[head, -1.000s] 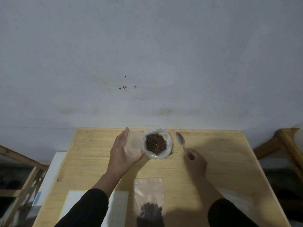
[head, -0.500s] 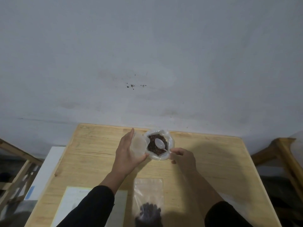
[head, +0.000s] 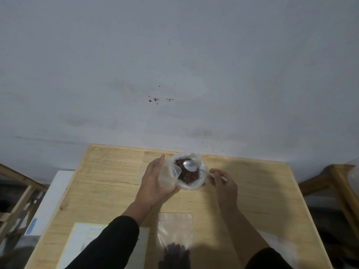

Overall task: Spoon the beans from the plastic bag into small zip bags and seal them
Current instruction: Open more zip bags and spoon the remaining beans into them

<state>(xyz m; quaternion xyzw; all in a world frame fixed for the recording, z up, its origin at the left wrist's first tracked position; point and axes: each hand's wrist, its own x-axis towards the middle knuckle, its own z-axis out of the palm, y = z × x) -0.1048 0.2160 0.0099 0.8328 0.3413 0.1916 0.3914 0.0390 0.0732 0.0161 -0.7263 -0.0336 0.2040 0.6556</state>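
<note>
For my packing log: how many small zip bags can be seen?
2: an empty zip bag held by the left hand, and a bean-filled bag on the table's near edge. Others may be hidden.

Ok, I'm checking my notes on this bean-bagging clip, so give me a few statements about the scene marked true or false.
1. The right hand holds the spoon over the beans in the plastic bag. True.
2. The left hand lies flat on the table, away from the bag. False: it holds a small zip bag beside the plastic bag.
3. A zip bag with beans at the bottom lies near the table's front edge. True.
4. The spoon is heaped with beans. False: its bowl looks bare.
</note>
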